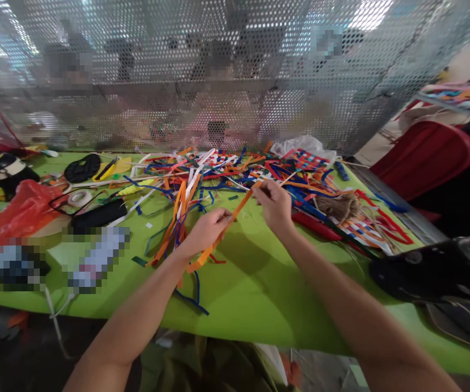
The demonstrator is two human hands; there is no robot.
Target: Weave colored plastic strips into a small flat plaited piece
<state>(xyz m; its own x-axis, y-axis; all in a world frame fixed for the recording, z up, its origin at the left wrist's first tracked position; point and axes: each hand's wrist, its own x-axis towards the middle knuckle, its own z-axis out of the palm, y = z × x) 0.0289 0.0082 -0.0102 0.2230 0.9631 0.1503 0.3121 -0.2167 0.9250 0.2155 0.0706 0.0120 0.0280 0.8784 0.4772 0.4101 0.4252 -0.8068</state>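
Observation:
An orange strip [243, 203] runs slantwise between my two hands above the green table. My left hand [209, 230] is closed on its lower part, and the loose end curls down below that hand. Fingers and thumb of my right hand [273, 200] pinch the upper end. Under and left of my left hand hang more orange, white and blue strips [181, 209]. Behind both hands lies a tangled heap of coloured strips [218, 173], with checkered woven pieces [308, 159] among them.
On the left lie a red plastic bag [26, 204], a black case [98, 215], a tape roll [80, 198] and a yellow cutter [106, 170]. At right are a twine bundle [338, 206] and a black cylindrical object [434, 267]. A perforated metal screen [157, 103] stands behind the table [259, 305].

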